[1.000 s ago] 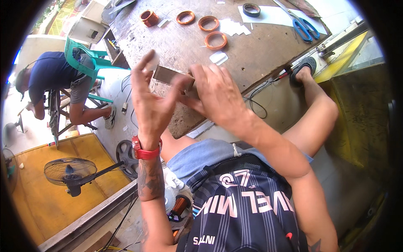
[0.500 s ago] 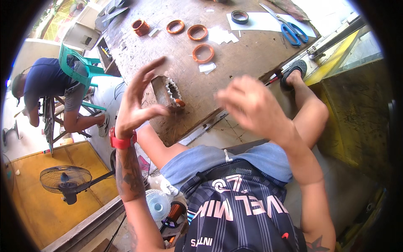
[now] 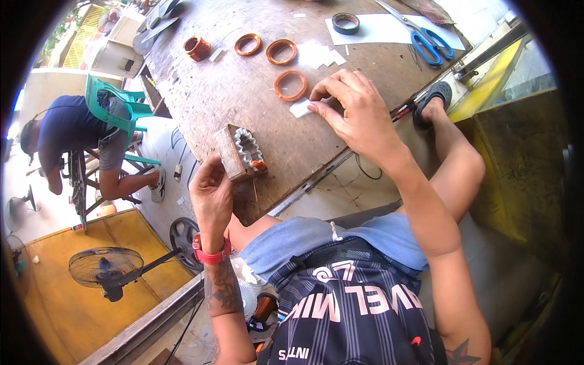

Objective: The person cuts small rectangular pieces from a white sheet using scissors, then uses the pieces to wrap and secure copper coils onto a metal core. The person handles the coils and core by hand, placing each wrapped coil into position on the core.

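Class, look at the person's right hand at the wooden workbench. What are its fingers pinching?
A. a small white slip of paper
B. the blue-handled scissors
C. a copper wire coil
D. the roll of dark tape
A: the right hand pinches a small white slip of paper on the workbench, beside a copper coil; the scissors and tape roll lie untouched farther off.

Worn wooden table [image 3: 219, 91]: copper coils [image 3: 290, 85], motor stator [image 3: 242, 153], white paper slips [image 3: 300, 108], scissors [image 3: 426, 41], tape roll [image 3: 345, 23]
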A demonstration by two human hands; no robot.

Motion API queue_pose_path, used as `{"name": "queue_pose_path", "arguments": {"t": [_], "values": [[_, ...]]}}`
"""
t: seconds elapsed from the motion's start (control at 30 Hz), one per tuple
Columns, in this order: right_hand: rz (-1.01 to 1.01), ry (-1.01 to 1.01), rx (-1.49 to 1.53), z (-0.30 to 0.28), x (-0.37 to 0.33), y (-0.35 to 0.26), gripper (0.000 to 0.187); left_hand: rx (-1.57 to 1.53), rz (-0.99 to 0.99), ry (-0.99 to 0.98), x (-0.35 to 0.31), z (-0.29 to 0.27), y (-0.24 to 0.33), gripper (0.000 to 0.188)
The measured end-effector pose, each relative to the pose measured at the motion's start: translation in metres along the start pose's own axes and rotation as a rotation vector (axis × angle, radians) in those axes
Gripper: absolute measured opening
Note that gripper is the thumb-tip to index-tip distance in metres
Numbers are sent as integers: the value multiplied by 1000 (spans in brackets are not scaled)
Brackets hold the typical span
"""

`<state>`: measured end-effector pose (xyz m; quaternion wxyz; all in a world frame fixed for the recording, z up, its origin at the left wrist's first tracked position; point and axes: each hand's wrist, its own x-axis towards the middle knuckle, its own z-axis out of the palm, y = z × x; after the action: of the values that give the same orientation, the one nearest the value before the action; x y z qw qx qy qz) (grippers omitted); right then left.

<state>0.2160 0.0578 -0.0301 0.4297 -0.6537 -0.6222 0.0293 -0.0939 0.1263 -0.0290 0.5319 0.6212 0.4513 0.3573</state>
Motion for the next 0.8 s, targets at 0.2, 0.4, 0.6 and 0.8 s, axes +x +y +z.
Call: {"name": "queue_pose_path", "arguments": {"t": [0.2,0.4,0.6,0.8], "values": [[-21,24,18,-2,-3,-1,15,105,109,-76,3,-4,3,28],[167,-17,325,-5,3,-3,13,170,76,54,-5,-11,15,29],[-210,-304,546,-35,-21,-49,18,83,375,101,-91,34,68,48],[-283,-124,190,-22,-13,-53,19,-189,57,39,-117,50,49,25]]}}
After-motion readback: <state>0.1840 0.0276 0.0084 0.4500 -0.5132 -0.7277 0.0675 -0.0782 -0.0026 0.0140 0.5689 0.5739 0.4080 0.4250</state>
